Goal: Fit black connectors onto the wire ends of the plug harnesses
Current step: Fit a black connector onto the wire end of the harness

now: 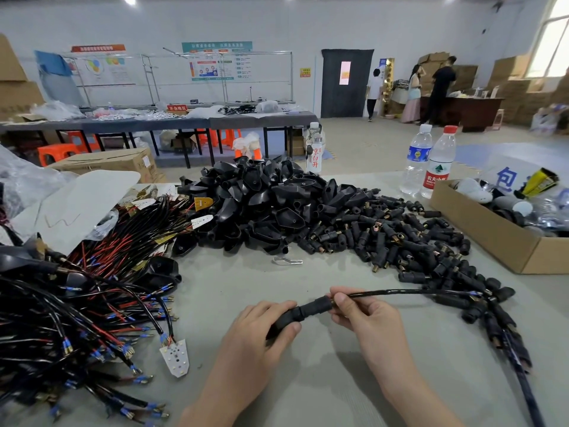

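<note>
My left hand (261, 328) grips a black connector (303, 312) just above the table. My right hand (360, 312) pinches a black harness wire (400, 292) right at the connector's brass end. That wire runs right to a bundle of fitted harnesses (498, 322). Loose black connectors (400, 238) lie in a wide heap behind my hands. Black plug shells (261, 204) are piled at the centre back. Harnesses with red and black wires and blue-sleeved terminals (77, 303) cover the left side.
A cardboard box (492, 238) of mixed items stands at the right. Water bottles (428, 161) stand behind the heap. A small metal clip (288, 260) lies on the grey table (246, 282). A white plug plate (176, 357) lies beside the left harness pile. People stand far back.
</note>
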Demonstrator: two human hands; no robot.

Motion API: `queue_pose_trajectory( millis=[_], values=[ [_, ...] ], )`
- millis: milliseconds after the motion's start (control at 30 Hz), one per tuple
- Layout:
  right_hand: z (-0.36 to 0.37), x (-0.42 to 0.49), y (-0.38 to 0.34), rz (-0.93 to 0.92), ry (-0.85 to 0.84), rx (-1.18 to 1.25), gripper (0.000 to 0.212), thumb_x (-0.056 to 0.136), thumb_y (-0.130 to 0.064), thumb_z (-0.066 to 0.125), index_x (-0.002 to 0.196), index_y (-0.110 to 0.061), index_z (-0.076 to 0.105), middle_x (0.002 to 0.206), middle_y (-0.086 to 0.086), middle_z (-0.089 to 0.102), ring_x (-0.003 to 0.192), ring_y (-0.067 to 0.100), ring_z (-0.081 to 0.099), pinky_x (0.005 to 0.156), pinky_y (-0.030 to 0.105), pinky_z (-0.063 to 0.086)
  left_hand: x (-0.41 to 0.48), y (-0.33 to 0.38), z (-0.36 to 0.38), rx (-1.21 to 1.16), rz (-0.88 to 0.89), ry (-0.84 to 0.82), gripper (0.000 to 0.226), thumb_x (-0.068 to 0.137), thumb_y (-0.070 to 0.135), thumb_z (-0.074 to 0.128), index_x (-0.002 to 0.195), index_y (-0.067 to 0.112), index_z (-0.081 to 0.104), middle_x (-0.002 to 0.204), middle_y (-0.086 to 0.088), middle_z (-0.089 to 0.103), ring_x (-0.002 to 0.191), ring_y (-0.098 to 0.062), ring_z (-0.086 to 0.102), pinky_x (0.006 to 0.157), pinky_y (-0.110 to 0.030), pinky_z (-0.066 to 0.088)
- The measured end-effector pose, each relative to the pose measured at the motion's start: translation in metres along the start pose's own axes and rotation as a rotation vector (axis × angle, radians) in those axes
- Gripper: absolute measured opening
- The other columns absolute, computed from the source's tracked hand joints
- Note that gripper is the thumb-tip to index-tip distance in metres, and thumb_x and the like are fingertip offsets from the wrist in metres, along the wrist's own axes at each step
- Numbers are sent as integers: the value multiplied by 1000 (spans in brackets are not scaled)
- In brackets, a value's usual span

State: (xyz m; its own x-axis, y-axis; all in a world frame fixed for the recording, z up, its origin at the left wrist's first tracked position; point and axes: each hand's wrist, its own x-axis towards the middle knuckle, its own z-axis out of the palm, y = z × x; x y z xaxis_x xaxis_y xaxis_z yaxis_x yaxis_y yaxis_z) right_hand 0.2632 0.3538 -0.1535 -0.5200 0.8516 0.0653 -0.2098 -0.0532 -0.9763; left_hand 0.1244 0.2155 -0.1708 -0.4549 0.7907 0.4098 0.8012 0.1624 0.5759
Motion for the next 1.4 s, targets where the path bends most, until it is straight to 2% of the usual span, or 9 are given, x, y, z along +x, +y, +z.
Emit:
queue_pose_trajectory(
  millis=[100, 233, 433, 600, 733, 900, 1033, 1167, 1400],
  values=[
    [-1, -1, 1, -58, 24, -114, 16, 92, -10, 67, 90, -21, 78, 86, -4, 77, 82, 11, 73, 74, 15, 55, 0, 0, 1, -2, 10, -3, 28, 95, 52, 54, 121, 44, 58, 106, 28, 57, 104, -2, 50, 91, -28, 43],
    [-2, -3, 0, -72, 7, -166, 19, 92, -15, 68, 87, -30, 79, 87, -7, 77, 84, 9, 72, 77, 19, 55, 0, 0, 2, 30, 32, 6, 31, 92, 54, 50, 119, 42, 60, 102, 27, 57, 100, -3, 51, 89, -28, 44],
    [-1, -7, -2, -125, -21, -259, 31, 93, -16, 67, 87, -46, 75, 85, -15, 75, 82, 1, 70, 71, 6, 47, -1, 2, 1, 166, 84, 26, 35, 93, 52, 46, 117, 34, 65, 101, 20, 61, 91, -11, 56, 81, -33, 50],
    [0, -8, -6, -142, -39, -286, 33, 93, -17, 67, 88, -48, 74, 85, -15, 75, 83, 3, 70, 74, 14, 51, -2, -1, -1, 59, 32, 9, 33, 91, 60, 44, 118, 46, 58, 103, 29, 57, 98, -2, 51, 86, -26, 44],
    [3, -10, -9, -228, -26, -348, 35, 91, -15, 69, 87, -50, 73, 83, -22, 74, 83, -2, 67, 71, 7, 46, 0, -2, -3, -8, -2, 3, 30, 87, 62, 44, 114, 53, 51, 105, 31, 60, 100, -3, 55, 86, -27, 46],
    [1, -10, -10, -150, -67, -280, 32, 90, -15, 70, 83, -45, 76, 85, -16, 75, 87, 2, 69, 78, 11, 49, 0, -1, -8, -41, -23, -11, 19, 87, 56, 52, 106, 60, 52, 106, 32, 61, 100, 0, 56, 86, -28, 47],
    [-2, -7, -10, -95, -111, -233, 30, 91, -10, 68, 85, -37, 78, 83, -7, 76, 81, 8, 71, 79, 16, 54, 0, 0, -8, 57, -19, 30, 24, 88, 58, 50, 109, 49, 57, 102, 31, 60, 96, 0, 53, 84, -28, 46],
    [-1, -3, -7, -18, -90, -146, 19, 92, -7, 66, 83, -16, 79, 82, 3, 77, 76, 13, 72, 71, 16, 56, 0, 4, -10, 166, 60, 83, 30, 89, 54, 49, 109, 38, 66, 98, 24, 61, 91, -4, 54, 79, -30, 48],
    [1, 0, -5, 36, -87, -52, 14, 92, -10, 66, 85, -2, 75, 70, 9, 74, 64, 13, 69, 61, 18, 55, 2, 3, -9, 218, 126, 213, 31, 88, 46, 55, 108, 28, 70, 104, 16, 65, 93, -13, 61, 79, -37, 51]
  ],
)
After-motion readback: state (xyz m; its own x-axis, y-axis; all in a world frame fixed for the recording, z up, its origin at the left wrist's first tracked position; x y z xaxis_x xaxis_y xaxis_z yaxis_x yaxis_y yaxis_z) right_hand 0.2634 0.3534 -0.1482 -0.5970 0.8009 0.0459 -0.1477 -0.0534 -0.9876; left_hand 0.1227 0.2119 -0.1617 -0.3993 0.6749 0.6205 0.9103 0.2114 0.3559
